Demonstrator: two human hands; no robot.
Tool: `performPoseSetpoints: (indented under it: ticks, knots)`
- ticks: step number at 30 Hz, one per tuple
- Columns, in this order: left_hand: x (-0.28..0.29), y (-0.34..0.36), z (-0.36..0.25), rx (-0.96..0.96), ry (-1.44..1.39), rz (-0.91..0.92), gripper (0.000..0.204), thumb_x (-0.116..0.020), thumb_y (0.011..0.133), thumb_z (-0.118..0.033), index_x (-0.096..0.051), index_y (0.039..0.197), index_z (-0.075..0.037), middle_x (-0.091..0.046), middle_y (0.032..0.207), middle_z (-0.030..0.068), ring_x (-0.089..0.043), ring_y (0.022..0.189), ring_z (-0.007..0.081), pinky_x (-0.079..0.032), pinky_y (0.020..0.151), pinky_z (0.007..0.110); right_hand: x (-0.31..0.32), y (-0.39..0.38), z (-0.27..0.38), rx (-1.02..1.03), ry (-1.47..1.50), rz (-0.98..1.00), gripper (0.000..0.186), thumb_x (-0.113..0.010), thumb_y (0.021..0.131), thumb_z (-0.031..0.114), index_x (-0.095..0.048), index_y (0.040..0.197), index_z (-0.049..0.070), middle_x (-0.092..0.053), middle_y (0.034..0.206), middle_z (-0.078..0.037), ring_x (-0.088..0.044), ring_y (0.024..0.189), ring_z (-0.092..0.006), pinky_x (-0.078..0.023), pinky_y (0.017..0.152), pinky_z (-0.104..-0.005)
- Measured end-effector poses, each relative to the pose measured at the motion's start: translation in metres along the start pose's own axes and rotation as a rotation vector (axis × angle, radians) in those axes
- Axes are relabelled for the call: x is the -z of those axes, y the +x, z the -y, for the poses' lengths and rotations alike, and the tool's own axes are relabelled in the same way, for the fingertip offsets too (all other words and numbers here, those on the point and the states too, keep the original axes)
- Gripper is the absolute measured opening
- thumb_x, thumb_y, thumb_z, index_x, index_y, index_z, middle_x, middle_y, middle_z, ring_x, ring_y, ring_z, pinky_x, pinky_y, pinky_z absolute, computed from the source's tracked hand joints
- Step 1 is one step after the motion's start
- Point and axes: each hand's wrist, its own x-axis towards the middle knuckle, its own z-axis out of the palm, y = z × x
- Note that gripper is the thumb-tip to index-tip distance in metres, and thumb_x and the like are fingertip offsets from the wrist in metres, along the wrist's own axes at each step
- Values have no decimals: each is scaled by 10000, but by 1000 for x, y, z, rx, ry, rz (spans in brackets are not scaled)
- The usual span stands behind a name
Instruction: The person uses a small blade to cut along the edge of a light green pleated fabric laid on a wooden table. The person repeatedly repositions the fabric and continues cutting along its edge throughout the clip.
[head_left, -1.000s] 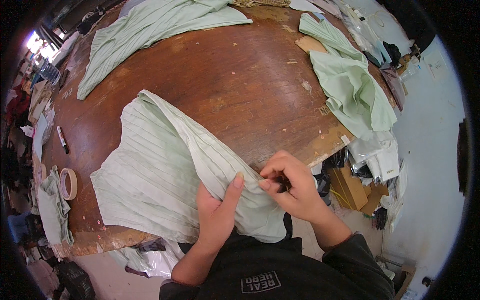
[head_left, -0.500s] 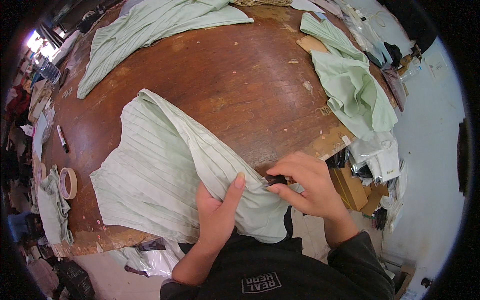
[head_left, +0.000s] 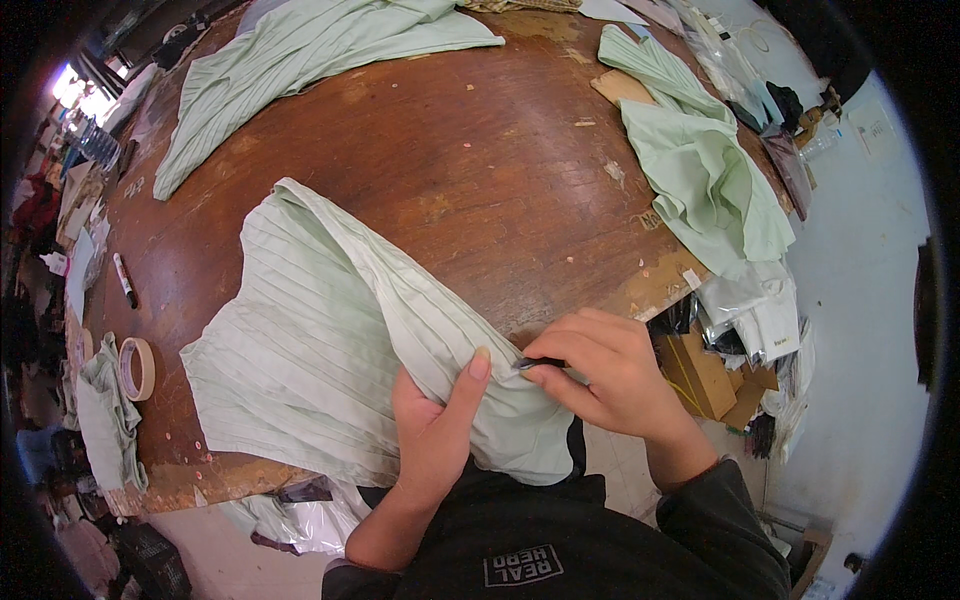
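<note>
A pale green pleated garment point(head_left: 310, 300) lies partly on the wooden table, its near right part lifted toward my body. My left hand point(head_left: 437, 425) grips this raised part, thumb on top and the other fingers hidden beneath the cloth. Between thumb and fingers of my right hand point(head_left: 605, 375) is a small dark tool point(head_left: 543, 363), slim and a little shiny, perhaps thread snips. Its tip meets the garment's upper edge just right of my left thumb. My fingers cover most of the tool.
More pale green garments lie at the table's far left point(head_left: 300, 65) and right edge point(head_left: 700, 170). A tape roll point(head_left: 137, 368), a marker point(head_left: 125, 280) and a folded green cloth point(head_left: 108, 415) are at left. Below the table's right edge stands a cardboard box point(head_left: 700, 378) near plastic-wrapped packs point(head_left: 755, 315).
My right hand has shifted slightly left with the small dark tool, which has turned to show a slimmer side. My left hand and the garment stay nearly still.
</note>
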Motion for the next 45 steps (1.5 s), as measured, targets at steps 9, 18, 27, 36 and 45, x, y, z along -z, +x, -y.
performPoseSetpoints:
  ticks: [9,18,27,36,45]
  knots:
    - [4,8,2,89,-150,20,304,-589,923,-91,-507,1192,25,-595,1117,82,-569,1008,138,-459,877,293,-14,-11,-9,-194,107,-10,324,-736,700,119,-587,978,46,-586,810,-92,-602,723,-292,-474,601,-343]
    - [-11,41,-32,-203,-507,30,459,-530,941,-153,-378,1351,-11,-520,1275,129,-535,1151,253,-433,981,404,-3,8,16,339,-385,-508,286,-642,548,83,-651,834,64,-490,637,-26,-498,529,-196,-345,449,-316]
    - [13,23,-11,93,-319,-108,493,-563,920,-116,-370,1358,-1,-509,1289,119,-511,1176,234,-402,1009,388,-61,-20,4,262,-330,-346,259,-625,583,129,-642,837,79,-457,682,0,-472,555,-150,-334,466,-286]
    - [14,23,-11,123,-226,-4,517,-664,823,27,-432,1285,9,-555,1200,106,-556,1091,181,-449,937,330,-65,-23,7,262,-337,-274,248,-620,574,121,-644,818,84,-454,667,1,-472,546,-149,-330,468,-282]
    - [18,21,-4,155,-183,64,499,-657,795,70,-464,1252,23,-582,1157,100,-572,1071,183,-458,919,320,-65,-25,6,263,-319,-269,242,-624,592,144,-626,829,92,-429,676,3,-459,552,-137,-314,471,-275]
